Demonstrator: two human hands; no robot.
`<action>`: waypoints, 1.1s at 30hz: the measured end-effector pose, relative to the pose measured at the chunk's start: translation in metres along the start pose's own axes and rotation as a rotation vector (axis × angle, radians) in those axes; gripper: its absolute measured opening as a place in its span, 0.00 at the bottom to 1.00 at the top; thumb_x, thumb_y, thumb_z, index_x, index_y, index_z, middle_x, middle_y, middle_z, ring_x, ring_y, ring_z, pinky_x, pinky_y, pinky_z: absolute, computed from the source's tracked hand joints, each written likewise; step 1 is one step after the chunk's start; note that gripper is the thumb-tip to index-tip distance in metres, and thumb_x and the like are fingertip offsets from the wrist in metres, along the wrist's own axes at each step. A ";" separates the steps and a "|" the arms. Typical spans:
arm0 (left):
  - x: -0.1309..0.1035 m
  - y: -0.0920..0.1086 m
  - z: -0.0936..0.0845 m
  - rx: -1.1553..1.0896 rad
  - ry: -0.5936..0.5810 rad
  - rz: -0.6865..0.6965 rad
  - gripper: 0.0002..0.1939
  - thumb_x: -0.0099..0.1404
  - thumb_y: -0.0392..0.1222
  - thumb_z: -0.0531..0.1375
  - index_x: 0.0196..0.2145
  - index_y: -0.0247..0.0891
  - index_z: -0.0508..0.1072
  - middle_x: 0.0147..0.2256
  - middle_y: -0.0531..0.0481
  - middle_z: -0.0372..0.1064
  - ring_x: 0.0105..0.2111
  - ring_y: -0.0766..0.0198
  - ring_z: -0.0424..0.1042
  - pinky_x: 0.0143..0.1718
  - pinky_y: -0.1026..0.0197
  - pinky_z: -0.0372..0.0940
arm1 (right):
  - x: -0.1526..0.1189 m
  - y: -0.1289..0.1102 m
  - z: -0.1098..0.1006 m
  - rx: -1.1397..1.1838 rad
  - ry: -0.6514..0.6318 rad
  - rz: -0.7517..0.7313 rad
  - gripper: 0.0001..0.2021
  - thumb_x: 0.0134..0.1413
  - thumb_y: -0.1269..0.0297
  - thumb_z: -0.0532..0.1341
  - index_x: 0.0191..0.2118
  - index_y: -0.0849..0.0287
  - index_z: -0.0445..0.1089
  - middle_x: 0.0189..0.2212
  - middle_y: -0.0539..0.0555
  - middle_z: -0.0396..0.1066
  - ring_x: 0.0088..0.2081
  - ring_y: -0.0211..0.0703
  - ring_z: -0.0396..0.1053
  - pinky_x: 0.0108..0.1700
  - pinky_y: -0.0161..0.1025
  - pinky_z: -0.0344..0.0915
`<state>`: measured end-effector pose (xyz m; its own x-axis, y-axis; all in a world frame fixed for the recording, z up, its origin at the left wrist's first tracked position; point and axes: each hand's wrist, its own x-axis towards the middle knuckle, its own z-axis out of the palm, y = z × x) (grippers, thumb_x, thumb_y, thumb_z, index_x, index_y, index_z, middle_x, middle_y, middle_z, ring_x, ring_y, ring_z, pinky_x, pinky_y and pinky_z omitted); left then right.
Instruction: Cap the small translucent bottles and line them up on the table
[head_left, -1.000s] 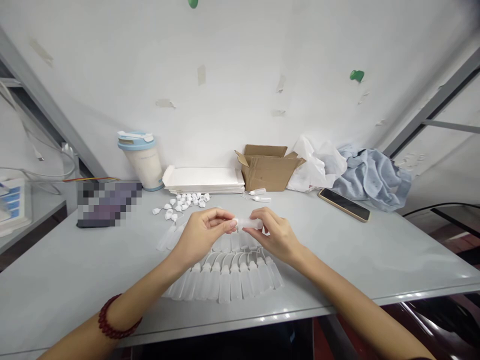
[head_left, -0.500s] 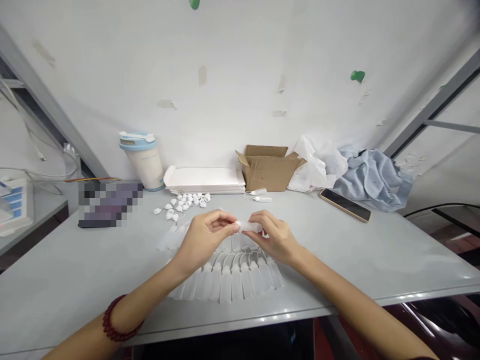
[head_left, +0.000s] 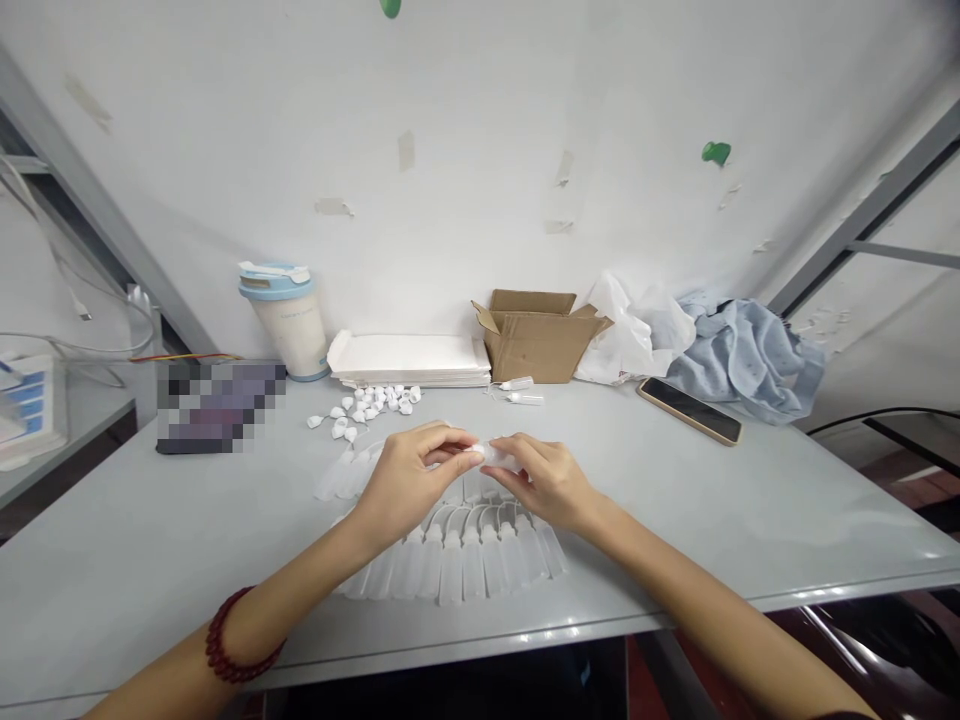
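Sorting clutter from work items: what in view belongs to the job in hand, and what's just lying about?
Likely in the job:
held bottle, between left hand and right hand
laid-out bottles
white caps

Apparently just lying about:
cup
phone
plastic bag
blue cloth
cardboard box (contents not visible)

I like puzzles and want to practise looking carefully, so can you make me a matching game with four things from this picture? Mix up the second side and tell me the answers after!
Things:
1. small bottle
2. cup
3. cardboard box
4. phone

Clues:
A. brown and open at the top
B. held between the left hand and the right hand
C. lies beside the blue cloth
D. has a light blue lid

Right pairs: 1-B, 2-D, 3-A, 4-C
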<state>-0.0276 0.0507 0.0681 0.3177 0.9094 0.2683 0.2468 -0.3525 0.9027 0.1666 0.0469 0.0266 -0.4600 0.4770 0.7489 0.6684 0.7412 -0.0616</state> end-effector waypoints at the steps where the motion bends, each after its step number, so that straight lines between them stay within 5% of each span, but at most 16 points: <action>1: 0.000 0.000 -0.001 0.006 -0.015 -0.019 0.06 0.58 0.42 0.62 0.31 0.38 0.77 0.32 0.50 0.74 0.34 0.61 0.74 0.38 0.62 0.71 | 0.000 0.000 0.000 -0.010 0.004 -0.013 0.09 0.63 0.62 0.54 0.41 0.63 0.64 0.26 0.53 0.72 0.18 0.32 0.64 0.19 0.30 0.56; 13: 0.000 0.000 -0.005 -0.027 -0.184 -0.192 0.12 0.62 0.47 0.59 0.28 0.35 0.73 0.22 0.52 0.70 0.22 0.66 0.71 0.25 0.65 0.68 | 0.000 -0.002 -0.001 -0.066 0.000 -0.090 0.08 0.62 0.64 0.57 0.41 0.65 0.64 0.28 0.55 0.74 0.23 0.36 0.70 0.22 0.31 0.60; 17: -0.001 -0.002 -0.004 0.000 -0.179 -0.122 0.10 0.62 0.45 0.59 0.30 0.36 0.73 0.23 0.52 0.70 0.23 0.65 0.71 0.24 0.65 0.68 | 0.000 -0.002 -0.002 -0.050 -0.015 -0.062 0.09 0.63 0.62 0.54 0.41 0.63 0.65 0.28 0.55 0.74 0.20 0.33 0.66 0.21 0.31 0.59; 24: -0.001 -0.006 -0.004 0.191 -0.104 0.261 0.05 0.63 0.37 0.58 0.34 0.38 0.74 0.33 0.48 0.73 0.35 0.62 0.72 0.34 0.62 0.69 | 0.000 -0.001 -0.002 0.003 -0.012 -0.024 0.09 0.63 0.62 0.54 0.42 0.63 0.64 0.26 0.53 0.73 0.18 0.32 0.63 0.20 0.30 0.57; 30: -0.003 -0.003 -0.003 0.202 -0.019 0.318 0.05 0.62 0.39 0.59 0.35 0.39 0.74 0.36 0.47 0.74 0.35 0.61 0.72 0.35 0.61 0.69 | 0.001 0.002 -0.002 0.019 -0.014 0.021 0.09 0.63 0.61 0.55 0.42 0.63 0.65 0.26 0.53 0.72 0.18 0.32 0.64 0.20 0.30 0.57; 33: -0.002 0.001 -0.004 0.230 0.049 0.232 0.07 0.63 0.43 0.58 0.31 0.38 0.73 0.32 0.48 0.73 0.34 0.61 0.71 0.33 0.62 0.68 | 0.002 0.005 -0.003 0.010 -0.007 0.038 0.09 0.63 0.61 0.55 0.42 0.62 0.65 0.26 0.52 0.72 0.19 0.32 0.65 0.21 0.30 0.58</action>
<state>-0.0318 0.0494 0.0695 0.3461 0.8069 0.4787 0.3752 -0.5867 0.7176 0.1706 0.0500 0.0292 -0.4382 0.5084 0.7413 0.6799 0.7269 -0.0967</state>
